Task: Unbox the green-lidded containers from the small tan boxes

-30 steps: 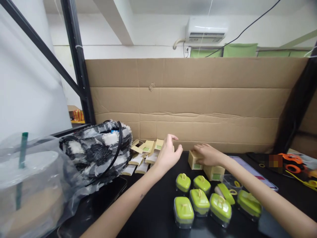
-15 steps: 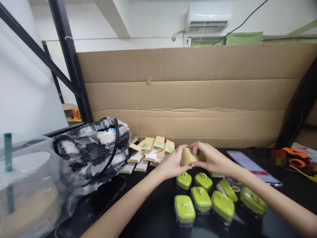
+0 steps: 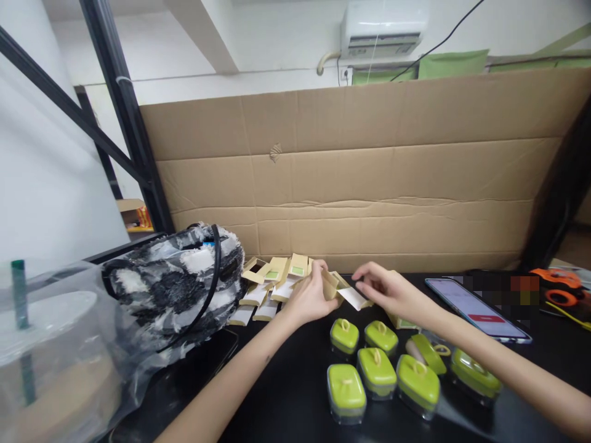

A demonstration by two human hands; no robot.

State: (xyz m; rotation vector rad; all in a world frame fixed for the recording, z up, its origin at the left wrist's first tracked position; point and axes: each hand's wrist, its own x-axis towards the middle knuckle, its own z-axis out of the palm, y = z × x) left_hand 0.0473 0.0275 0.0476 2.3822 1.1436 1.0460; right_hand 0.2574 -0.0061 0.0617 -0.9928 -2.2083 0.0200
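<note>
My left hand grips a small kraft cardboard box above the black table. The box's end flap hangs out, its white inner face showing. Just right of the flap is my right hand, fingers curved and apart, with nothing visible in them. Below both hands stand several lime-green lidded containers with clear bases, such as this one at the front. One green container lies tilted on its side. Partly behind my right hand is another small cardboard box.
Several opened small boxes lie piled left of my left hand. A fluffy black-and-white bag and a plastic-wrapped cup stand at the left. On the right lie a phone and an orange object. A cardboard panel rises behind.
The box's end, closed half a second ago, is now open with its flap folded out. My left hand has shifted left with the box; my right hand has come off it.
</note>
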